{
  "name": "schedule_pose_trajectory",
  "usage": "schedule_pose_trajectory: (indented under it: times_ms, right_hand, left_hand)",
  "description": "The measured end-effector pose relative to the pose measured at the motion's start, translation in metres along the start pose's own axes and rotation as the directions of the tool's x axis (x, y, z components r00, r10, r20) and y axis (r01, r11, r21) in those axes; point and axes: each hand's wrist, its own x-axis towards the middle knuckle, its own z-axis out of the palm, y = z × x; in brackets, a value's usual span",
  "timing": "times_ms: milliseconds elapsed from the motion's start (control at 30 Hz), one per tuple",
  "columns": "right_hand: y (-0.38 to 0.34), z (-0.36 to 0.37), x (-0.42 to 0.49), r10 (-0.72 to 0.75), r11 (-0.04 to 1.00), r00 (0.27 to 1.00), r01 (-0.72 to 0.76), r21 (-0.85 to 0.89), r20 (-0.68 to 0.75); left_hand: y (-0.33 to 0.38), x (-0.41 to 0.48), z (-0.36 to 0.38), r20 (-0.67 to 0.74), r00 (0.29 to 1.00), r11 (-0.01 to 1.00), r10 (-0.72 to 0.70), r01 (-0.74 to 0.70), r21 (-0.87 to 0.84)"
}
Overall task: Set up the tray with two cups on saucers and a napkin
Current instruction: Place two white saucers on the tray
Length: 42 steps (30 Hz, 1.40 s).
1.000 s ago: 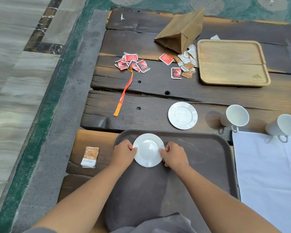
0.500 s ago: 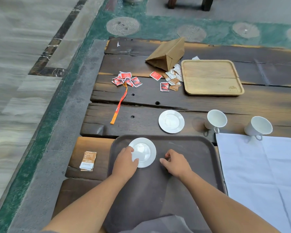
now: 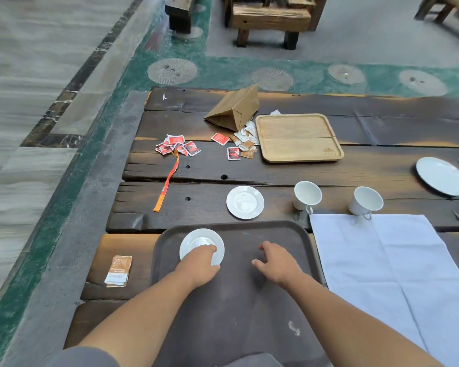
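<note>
The dark, matte, round-cornered tray (image 3: 276,229) lies on the rough plank counter (image 3: 355,170) right in front of you. One glossy white round saucer (image 3: 196,238) sits flat in its far left corner. Your left grip (image 3: 199,263) lies palm down on the saucer's near edge. Its fingers are bent onto the glaze, pressing rather than closed round it. Your right grip (image 3: 277,263) is over bare tray to the right, apart from the saucer. Its fingers are loosely spread and hold nothing.

The second saucer (image 3: 245,202) rests on the counter just beyond the tray. Two white handled cups (image 3: 306,196) (image 3: 366,201) sit off the tray at the far edge of the creased white cloth napkin (image 3: 382,260), which lies flat beside the tray.
</note>
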Motion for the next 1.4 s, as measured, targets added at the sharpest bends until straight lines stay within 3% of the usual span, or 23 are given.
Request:
schedule_pose_trajectory:
  times_ms: [233, 500, 800, 1033, 1233, 1400]
  right_hand:
    - [0.006, -0.018, 0.018, 0.005, 1.0, 1.0, -0.005, -0.011, -0.015]
    - [0.015, -0.045, 0.053, -0.017, 1.0, 1.0, 0.016, -0.003, -0.011]
    - [0.014, -0.071, 0.106, -0.021, 0.993, 0.998, 0.029, 0.112, -0.065]
    - [0.023, -0.075, 0.143, 0.052, 0.983, 0.996, -0.038, 0.178, -0.073]
    - [0.02, -0.074, 0.168, 0.183, 0.942, 0.98, -0.151, 0.299, -0.08]
    - [0.02, -0.068, 0.177, 0.199, 0.925, 0.978, -0.166, 0.343, -0.064]
  left_hand:
    - [0.019, 0.029, -0.015, -0.032, 0.996, 0.995, 0.082, -0.08, 0.053]
    - [0.034, 0.069, -0.029, 0.0, 0.995, 0.964, 0.099, -0.096, 0.249]
    - [0.042, 0.109, -0.05, -0.144, 0.99, 1.0, 0.005, -0.002, 0.024]
    - [0.035, 0.139, -0.055, -0.184, 0.98, 0.995, -0.077, 0.087, 0.043]
    - [0.041, 0.16, -0.053, -0.226, 0.958, 0.979, -0.177, 0.148, -0.14]
    - [0.047, 0.168, -0.046, -0.242, 0.949, 0.976, -0.202, 0.174, -0.132]
